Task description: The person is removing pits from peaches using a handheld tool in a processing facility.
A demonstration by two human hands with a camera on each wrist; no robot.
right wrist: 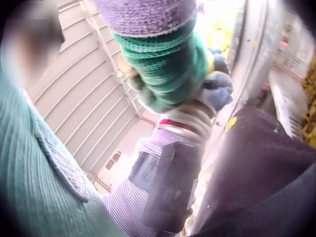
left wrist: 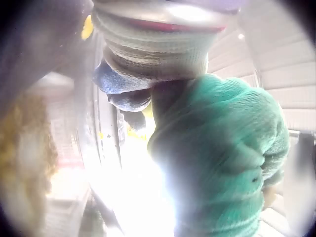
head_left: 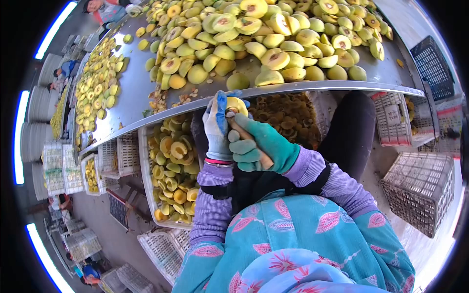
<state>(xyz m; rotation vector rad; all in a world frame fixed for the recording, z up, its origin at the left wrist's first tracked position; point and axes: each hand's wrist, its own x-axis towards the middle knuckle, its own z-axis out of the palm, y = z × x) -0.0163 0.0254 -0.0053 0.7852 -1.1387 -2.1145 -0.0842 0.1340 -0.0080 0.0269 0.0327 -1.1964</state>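
My left hand (head_left: pixel 218 128), in a white and blue glove, holds a yellow stone fruit half (head_left: pixel 238 104) just in front of the metal table's edge. Its cut face shows a brown hollow. In a green glove, my right hand (head_left: pixel 267 145) grips the wooden handle (head_left: pixel 266 160) of a small tool, whose working end is at the fruit. The left wrist view has the green glove (left wrist: pixel 222 153) close below the white cuff, the fruit mostly hidden. Blue fingertips (right wrist: pixel 217 91) show past the green glove (right wrist: pixel 160 64) in the right wrist view.
Fruit halves (head_left: pixel 276 59) are heaped on the metal table (head_left: pixel 137 93), with a second pile (head_left: pixel 97 88) at left. Below the edge, a white crate (head_left: pixel 145 171) holds cut halves beside darker fruit pieces (head_left: pixel 286 117). Another crate (head_left: pixel 417 188) stands on the floor at right.
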